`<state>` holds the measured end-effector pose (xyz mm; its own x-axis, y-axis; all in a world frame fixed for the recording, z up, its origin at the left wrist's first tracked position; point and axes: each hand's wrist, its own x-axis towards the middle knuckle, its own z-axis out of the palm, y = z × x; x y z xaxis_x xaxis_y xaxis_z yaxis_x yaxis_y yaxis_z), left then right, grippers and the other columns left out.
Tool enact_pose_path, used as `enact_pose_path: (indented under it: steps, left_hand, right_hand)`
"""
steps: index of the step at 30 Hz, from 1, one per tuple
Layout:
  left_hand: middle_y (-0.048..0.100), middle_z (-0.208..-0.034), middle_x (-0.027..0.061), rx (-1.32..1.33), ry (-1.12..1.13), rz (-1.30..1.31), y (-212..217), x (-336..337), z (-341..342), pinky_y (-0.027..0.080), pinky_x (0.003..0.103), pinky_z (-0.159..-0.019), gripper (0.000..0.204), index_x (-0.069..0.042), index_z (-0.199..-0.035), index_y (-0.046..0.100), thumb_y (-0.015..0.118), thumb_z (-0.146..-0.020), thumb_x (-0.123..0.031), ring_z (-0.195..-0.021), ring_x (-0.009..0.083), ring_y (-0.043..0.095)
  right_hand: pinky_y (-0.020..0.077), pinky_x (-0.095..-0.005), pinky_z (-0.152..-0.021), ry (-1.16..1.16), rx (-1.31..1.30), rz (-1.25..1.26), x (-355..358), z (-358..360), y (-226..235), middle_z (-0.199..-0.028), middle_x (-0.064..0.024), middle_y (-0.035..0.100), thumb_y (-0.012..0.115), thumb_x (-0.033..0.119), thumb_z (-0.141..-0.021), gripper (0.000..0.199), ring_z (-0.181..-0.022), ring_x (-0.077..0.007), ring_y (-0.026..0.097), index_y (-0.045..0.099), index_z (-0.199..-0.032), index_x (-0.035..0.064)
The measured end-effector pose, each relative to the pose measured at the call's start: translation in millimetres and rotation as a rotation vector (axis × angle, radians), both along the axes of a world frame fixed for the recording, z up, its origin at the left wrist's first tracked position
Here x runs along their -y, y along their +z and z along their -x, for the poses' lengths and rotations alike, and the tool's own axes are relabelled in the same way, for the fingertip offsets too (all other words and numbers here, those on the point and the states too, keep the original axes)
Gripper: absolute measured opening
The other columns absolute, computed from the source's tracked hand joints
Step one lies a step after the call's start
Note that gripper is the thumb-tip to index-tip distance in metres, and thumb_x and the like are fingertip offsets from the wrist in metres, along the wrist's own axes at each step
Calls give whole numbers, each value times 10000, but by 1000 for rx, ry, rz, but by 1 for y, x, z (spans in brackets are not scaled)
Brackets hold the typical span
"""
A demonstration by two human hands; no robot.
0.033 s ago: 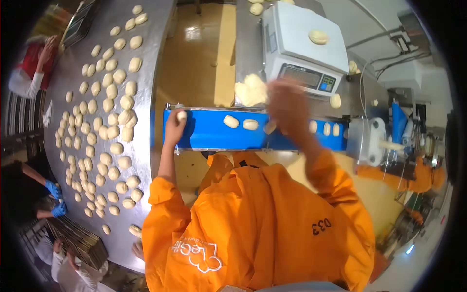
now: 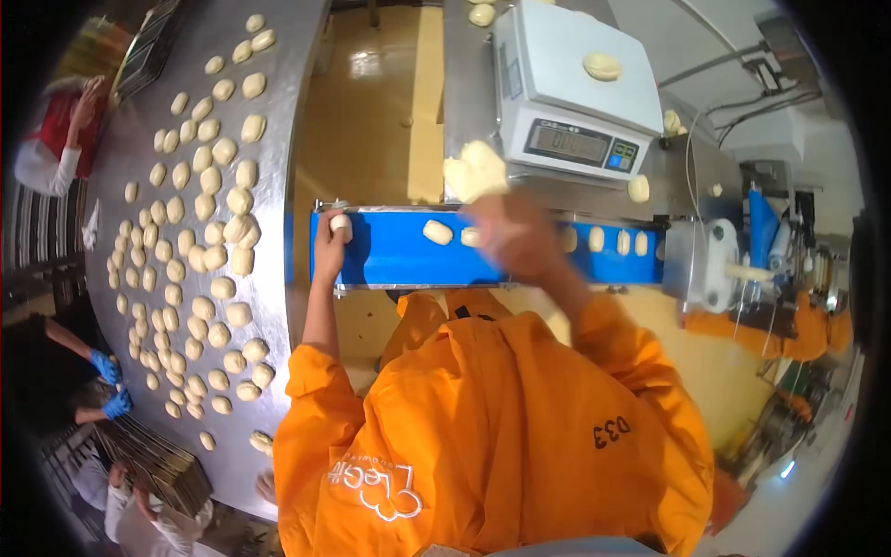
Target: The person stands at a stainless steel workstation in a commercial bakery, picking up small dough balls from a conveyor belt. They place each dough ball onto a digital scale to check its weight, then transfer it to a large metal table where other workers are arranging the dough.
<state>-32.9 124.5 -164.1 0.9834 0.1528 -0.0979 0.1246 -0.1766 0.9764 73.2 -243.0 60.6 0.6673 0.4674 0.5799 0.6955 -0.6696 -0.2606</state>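
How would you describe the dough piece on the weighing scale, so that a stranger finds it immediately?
Start at the blue conveyor belt across the middle. Just beyond it stands a white weighing scale with a grey display. The dough piece lies alone on the scale's flat white platform, while the other pieces lie on the belt or crowd the round steel table at the left.

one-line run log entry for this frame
left hand: on dough piece | right hand: blurred, lifting dough lump | blue conveyor belt | scale

Single head view, fisheye, looking steeply down, blue conveyor belt [image 2: 399, 265] close below
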Motion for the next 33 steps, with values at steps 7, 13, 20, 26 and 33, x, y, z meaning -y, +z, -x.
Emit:
enact_pose_path:
  steps: [7, 13, 20, 26, 33]
  left_hand:
    - [574, -1162, 100, 31, -467, -715, 55, 105, -7, 543, 405, -729, 542, -182, -1269, 563, 757, -763, -173, -906, 293, 657]
    - [542, -1257, 72, 94, -658, -989, 30, 119, -27, 557, 443, -704, 485, -314, -1254, 585, 735, -798, -243, -863, 329, 680]
    - [681, -956, 95, 207, -276, -428, -14, 98, -24, 531, 360, -648, 281, -151, -1122, 654, 699, -867, -261, -790, 234, 673]
    - [623, -861, 8, -428, 34, 493, 29, 144, 14, 434, 192, -510, 395, -96, -1226, 591, 737, -867, -172, -588, 54, 513]
    - [629, -1154, 63, -74, -371, -446, 37, 226, 9, 531, 347, -788, 325, -111, -1007, 692, 829, -720, -175, -906, 224, 664]
  right_hand:
    - [490, -408, -911, -1, -349, 395, -23, 103, -239, -1242, -158, 583, 582, 176, -906, 431, -1088, -327, 595, 557, -1335, 144]
    - [509, -322, -806, 26, -1168, -630, 26, 101, -174, -1133, -59, 606, 596, -8, -883, 384, -978, -218, 623, 572, -1254, 85]
    - [536, -396, -924, 275, -1182, -757, 150, 56, 2, -1248, -145, 580, 536, 153, -967, 394, -1118, -257, 607, 496, -1352, 84]
    - [499, -329, -921, -16, -648, -492, 177, -80, 103, -1167, -78, 607, 682, 292, -889, 459, -1060, -203, 606, 568, -1308, 143]
    - [465, -423, -941, 159, -108, 209, 130, -180, 44, -1240, -119, 569, 684, 361, -871, 387, -1126, -321, 561, 634, -1199, 162]
